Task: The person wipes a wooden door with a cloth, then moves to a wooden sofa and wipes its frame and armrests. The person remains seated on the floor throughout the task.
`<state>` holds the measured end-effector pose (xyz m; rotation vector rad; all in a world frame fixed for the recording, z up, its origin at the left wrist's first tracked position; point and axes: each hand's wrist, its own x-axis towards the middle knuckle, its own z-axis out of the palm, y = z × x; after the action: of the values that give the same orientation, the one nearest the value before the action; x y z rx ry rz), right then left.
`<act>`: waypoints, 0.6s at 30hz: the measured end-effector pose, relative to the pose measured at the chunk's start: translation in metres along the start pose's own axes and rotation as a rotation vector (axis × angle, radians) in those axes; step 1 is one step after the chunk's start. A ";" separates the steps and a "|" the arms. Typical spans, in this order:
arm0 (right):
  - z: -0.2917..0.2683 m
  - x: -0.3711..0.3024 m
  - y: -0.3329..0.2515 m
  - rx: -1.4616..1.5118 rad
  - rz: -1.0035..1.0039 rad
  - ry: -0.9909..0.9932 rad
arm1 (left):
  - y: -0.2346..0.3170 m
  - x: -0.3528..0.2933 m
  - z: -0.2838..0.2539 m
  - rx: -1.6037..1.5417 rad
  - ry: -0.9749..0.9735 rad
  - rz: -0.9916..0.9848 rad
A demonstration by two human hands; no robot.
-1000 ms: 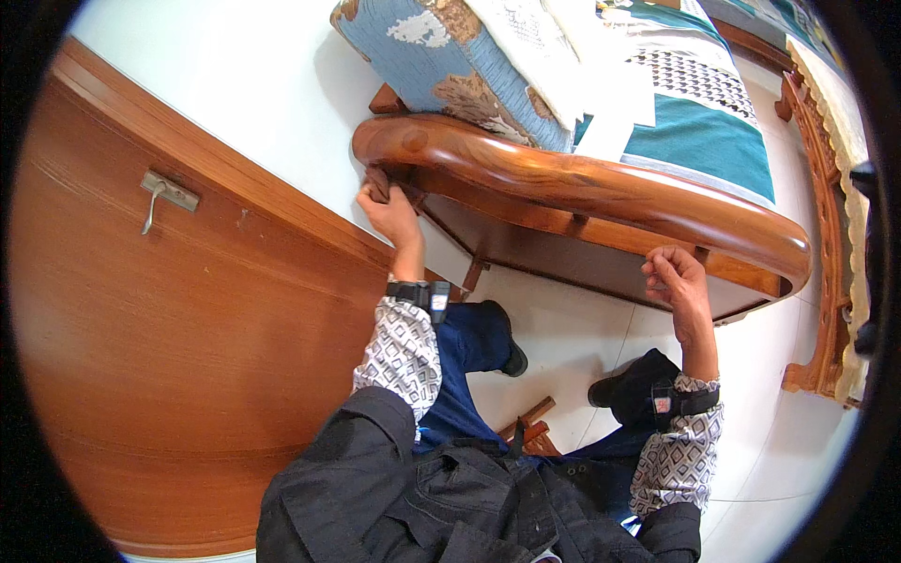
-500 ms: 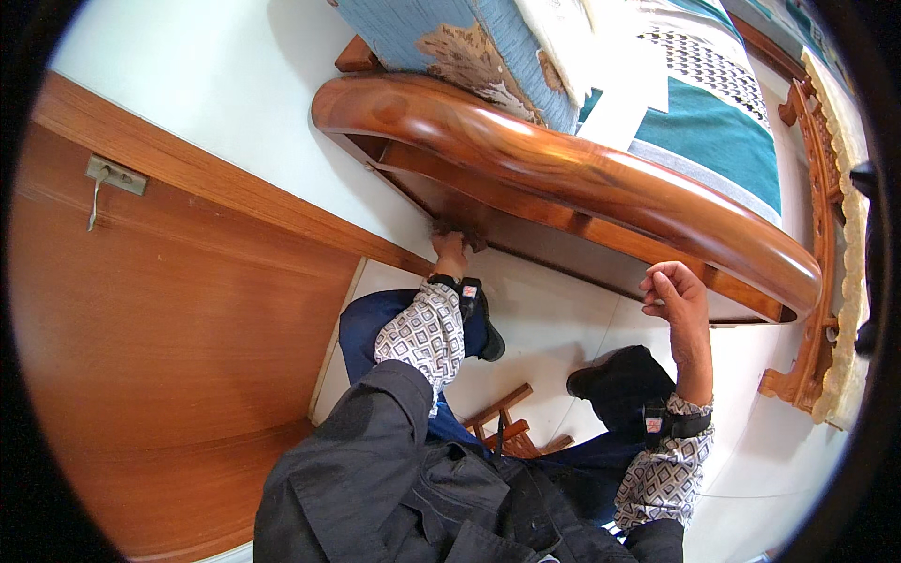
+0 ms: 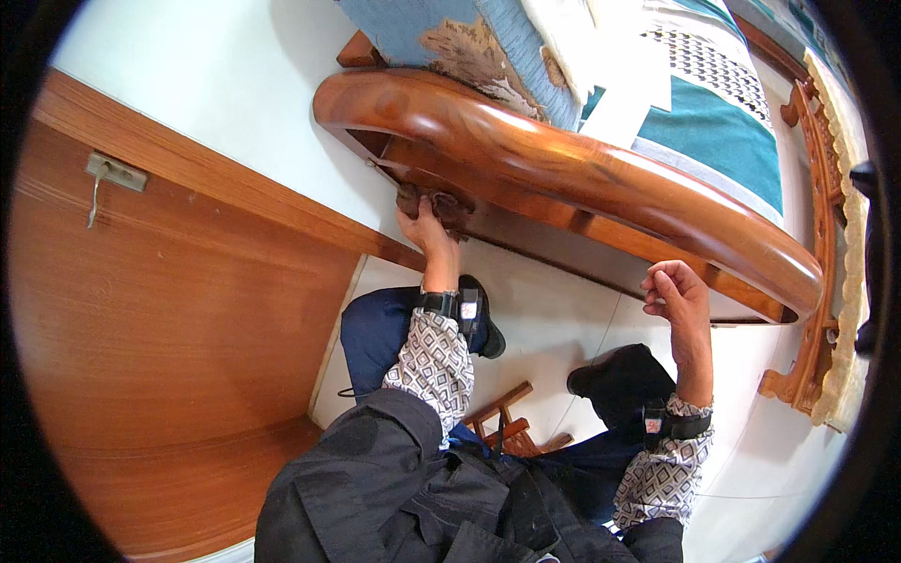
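My left hand [image 3: 430, 233] is closed on a dark brown cloth [image 3: 450, 208], pressing it against the lower side panel [image 3: 535, 246] of a piece of polished wooden furniture. Above the cloth runs the furniture's thick, curved wooden rail [image 3: 563, 155], glossy and reddish brown. My right hand [image 3: 678, 289] is raised just in front of the rail's right part. Its fingers are curled in with the thumb against them, and nothing shows between them.
A wooden door [image 3: 178, 310] with a metal handle stands at the left. A small wooden stool [image 3: 511, 427] is between my legs. On the furniture lie a blue patterned cushion [image 3: 432, 23] and green-and-white fabric [image 3: 723, 141]. Carved wooden furniture [image 3: 817, 235] with a cream cover stands at the right.
My left hand has moved up and slightly left along the panel with the brown cloth, from near the floor. My right hand has stayed in place.
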<state>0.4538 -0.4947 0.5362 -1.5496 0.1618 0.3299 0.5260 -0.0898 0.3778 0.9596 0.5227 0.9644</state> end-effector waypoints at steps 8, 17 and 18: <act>0.004 -0.001 -0.003 -0.071 0.033 0.020 | -0.081 0.007 -0.043 -0.051 0.082 -0.419; 0.010 0.007 0.000 -0.132 0.063 0.014 | -0.208 0.028 -0.174 1.868 -0.913 0.043; 0.010 0.007 -0.001 -0.147 0.052 0.004 | -0.211 0.030 -0.177 1.816 -0.899 0.088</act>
<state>0.4598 -0.4839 0.5348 -1.6933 0.1845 0.3861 0.5037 -0.0329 0.1075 2.8212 0.4757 -0.2498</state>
